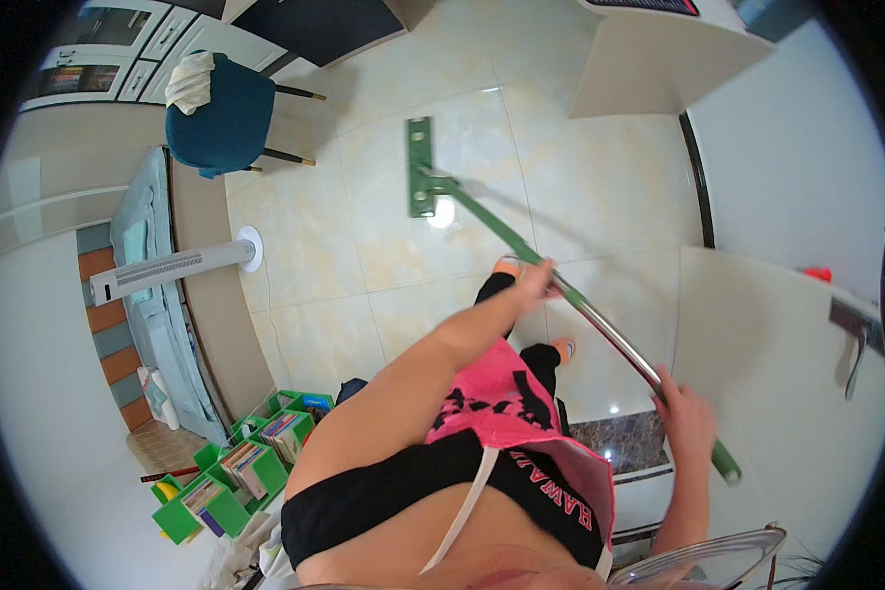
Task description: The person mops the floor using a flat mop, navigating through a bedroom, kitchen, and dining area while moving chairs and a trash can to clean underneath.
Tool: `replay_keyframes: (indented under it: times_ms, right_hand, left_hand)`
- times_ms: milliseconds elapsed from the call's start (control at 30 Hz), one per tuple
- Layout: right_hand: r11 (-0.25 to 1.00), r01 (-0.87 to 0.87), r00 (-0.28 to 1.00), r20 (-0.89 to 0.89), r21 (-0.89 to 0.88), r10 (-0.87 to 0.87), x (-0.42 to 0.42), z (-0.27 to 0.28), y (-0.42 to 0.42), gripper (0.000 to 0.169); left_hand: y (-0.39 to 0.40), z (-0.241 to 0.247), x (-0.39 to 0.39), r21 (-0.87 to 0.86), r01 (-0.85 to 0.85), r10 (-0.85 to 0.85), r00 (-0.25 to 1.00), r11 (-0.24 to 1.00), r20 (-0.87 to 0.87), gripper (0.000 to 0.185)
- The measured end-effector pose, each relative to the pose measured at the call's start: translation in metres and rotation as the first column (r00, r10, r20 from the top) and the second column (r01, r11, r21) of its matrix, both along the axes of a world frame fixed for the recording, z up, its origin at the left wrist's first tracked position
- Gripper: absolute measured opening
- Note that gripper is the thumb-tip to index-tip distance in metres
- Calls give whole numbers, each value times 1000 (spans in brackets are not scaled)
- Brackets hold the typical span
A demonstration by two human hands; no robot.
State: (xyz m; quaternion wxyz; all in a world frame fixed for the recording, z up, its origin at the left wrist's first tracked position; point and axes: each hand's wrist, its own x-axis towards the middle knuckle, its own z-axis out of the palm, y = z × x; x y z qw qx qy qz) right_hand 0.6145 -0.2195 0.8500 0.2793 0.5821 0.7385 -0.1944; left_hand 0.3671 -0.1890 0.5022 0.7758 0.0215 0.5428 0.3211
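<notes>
A mop [505,234] with a green and bare-metal handle slants across the view. My left hand [537,286] is closed around the green lower part of its handle. Higher up, near the handle's green end, my right hand [684,414] grips the shaft. The narrow green mop head [419,168] is over the pale tiled floor [442,302], at the far end of the handle. Whether it touches the tiles I cannot tell. Below my hands hang a pink and black apron [490,402] and my feet in orange footwear.
A blue chair [221,118] with a cloth stands far left, near white cabinets [214,44]. A white tower fan [184,264] stands beside the bed [158,295]. Green shelves [254,472] hold books at lower left. An open door [767,354] and a desk panel [634,66] are on the right.
</notes>
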Motion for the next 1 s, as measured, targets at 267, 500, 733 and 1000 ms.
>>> replay_keyframes:
  times_ms: [267,500,733,1000]
  right_hand:
    - [911,-299,916,-183,282,358,-217,-77,152,48]
    - [999,25,974,-224,41,-15,-173,-65,138,58]
    - [884,378,855,-262,-274,-447,-86,-28,10,64]
    - [690,690,681,-125,-220,-721,64,71,-202,61]
  left_hand:
    - [172,-31,-267,-34,-511,462,801,859,-380,18]
    - [236,-17,-171,-14,12,-17,910,1000,-413,24]
    - [159,12,-21,-134,529,-542,778,838,-317,29]
    - [-82,47,172,-173,785,-787,612,595,75,42]
